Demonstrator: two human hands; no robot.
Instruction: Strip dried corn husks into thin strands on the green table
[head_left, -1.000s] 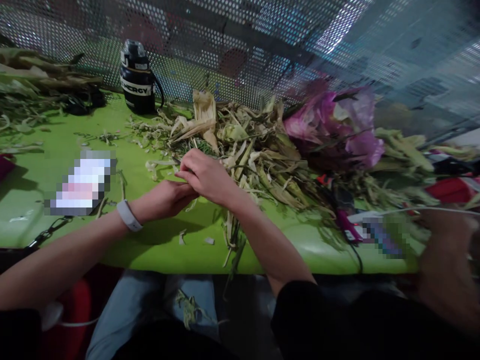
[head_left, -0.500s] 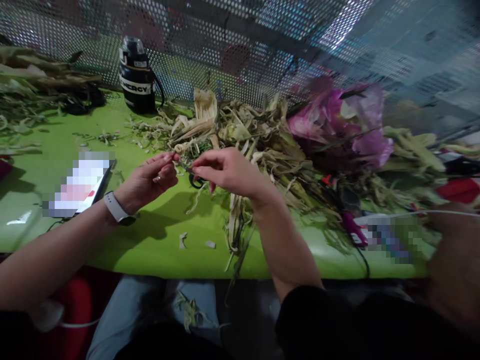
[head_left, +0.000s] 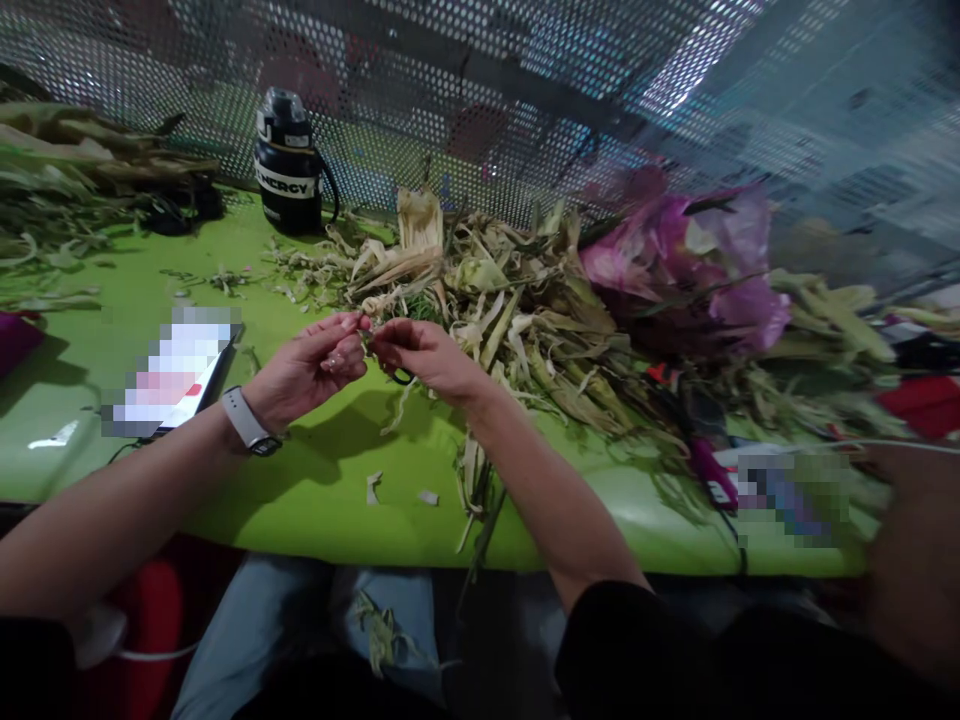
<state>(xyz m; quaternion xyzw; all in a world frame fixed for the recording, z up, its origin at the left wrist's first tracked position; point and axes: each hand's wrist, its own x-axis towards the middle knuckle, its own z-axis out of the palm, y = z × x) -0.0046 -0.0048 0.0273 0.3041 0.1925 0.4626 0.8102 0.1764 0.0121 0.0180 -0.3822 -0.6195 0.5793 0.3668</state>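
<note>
Between the fingertips of the left hand (head_left: 319, 360) and the right hand (head_left: 424, 358) is a small thin piece (head_left: 367, 335), pinched from both sides above the green table (head_left: 322, 500). Up and to the right of the grip, a translucent pink plastic bag (head_left: 750, 310) lies crumpled, with pale and green leafy bits showing in its folds. Up and to the left stands a black bottle (head_left: 289, 185), upright with its lid on; its dark wall hides what it holds. The small thin piece seems to run roughly from one hand to the other, but it is mostly covered, so which end points where cannot be told. A dark loop (head_left: 403, 378) shows just under the right fingers. Directly beyond the grip spreads a heap of corn husks (head_left: 525, 320); left of it lies a phone (head_left: 180, 375), and nearer the body are two pale scraps (head_left: 375, 488). Compared with half a second ago, the fingertips are closer together, while the scraps still lie on the table.
</note>
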